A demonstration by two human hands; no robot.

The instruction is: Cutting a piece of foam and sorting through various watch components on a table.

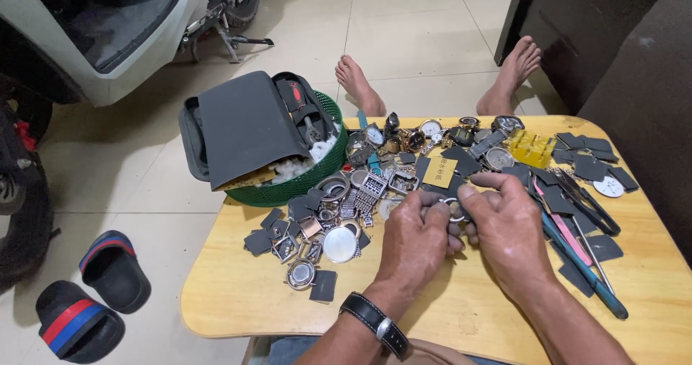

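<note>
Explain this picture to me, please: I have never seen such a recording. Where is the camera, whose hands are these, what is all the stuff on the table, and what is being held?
There is one picture, from a camera worn on a person's head, looking down. The two bare hands are that person's own: the left hand, with a black wristwatch, and the right hand. Together they pinch a small round metal watch case. They work over a low wooden table strewn with watch parts: cases, dials, bracelet pieces and small dark squares. Hand tools lie at the right. A green basket holds a grey tool pouch. Beyond the table are the person's bare feet, and sandals lie on the tiled floor.
</note>
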